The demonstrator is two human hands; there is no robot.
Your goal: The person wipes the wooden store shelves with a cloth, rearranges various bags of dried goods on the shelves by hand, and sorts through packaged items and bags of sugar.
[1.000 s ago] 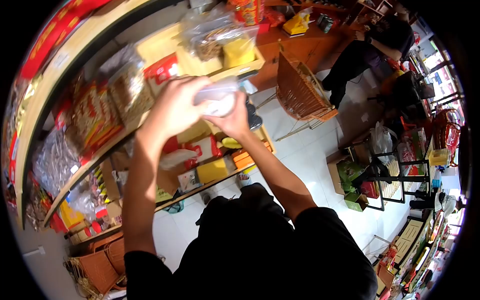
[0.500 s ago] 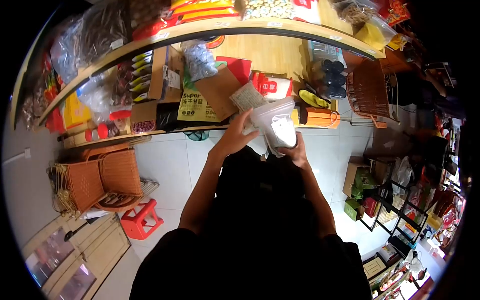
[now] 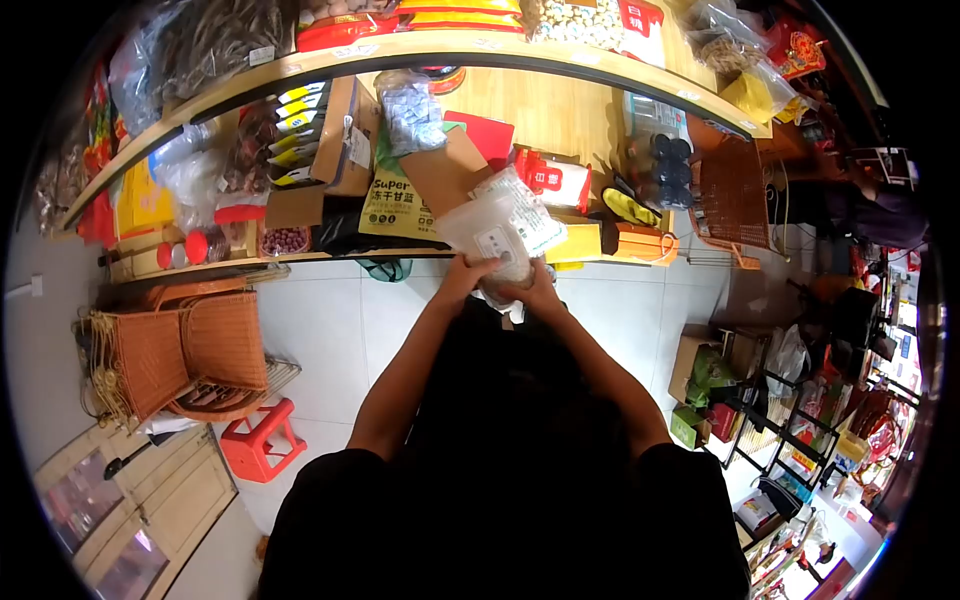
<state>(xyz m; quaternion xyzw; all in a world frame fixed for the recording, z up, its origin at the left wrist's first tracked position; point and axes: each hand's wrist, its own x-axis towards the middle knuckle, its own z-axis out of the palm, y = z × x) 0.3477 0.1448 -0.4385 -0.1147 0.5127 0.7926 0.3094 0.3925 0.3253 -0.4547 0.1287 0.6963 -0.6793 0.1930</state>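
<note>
A clear plastic bag with a white printed label (image 3: 497,243) is held upright in front of my body, at the shelf's front edge. Its whitish contents are not clear enough to name. My left hand (image 3: 464,279) grips the bag's lower left side, thumb across its front. Closed around the lower right side is my right hand (image 3: 537,296). Just behind the bag lies a white packet with green print (image 3: 538,222). Left of it stands a yellow-green "Super" pouch (image 3: 392,207), partly covered by a brown cardboard piece (image 3: 447,172).
Shelf goods include a red-and-white bag (image 3: 562,180), a bluish bag of packets (image 3: 412,120), dark bottles (image 3: 672,170) and an orange box (image 3: 645,244). An upper shelf edge (image 3: 400,47) overhangs them. Wicker baskets (image 3: 222,340) and a red stool (image 3: 262,440) stand at left.
My left hand has gone from spread fingers to gripping the bag. The bag has shifted left and turned, its label now facing me. My right hand has moved left with it.
</note>
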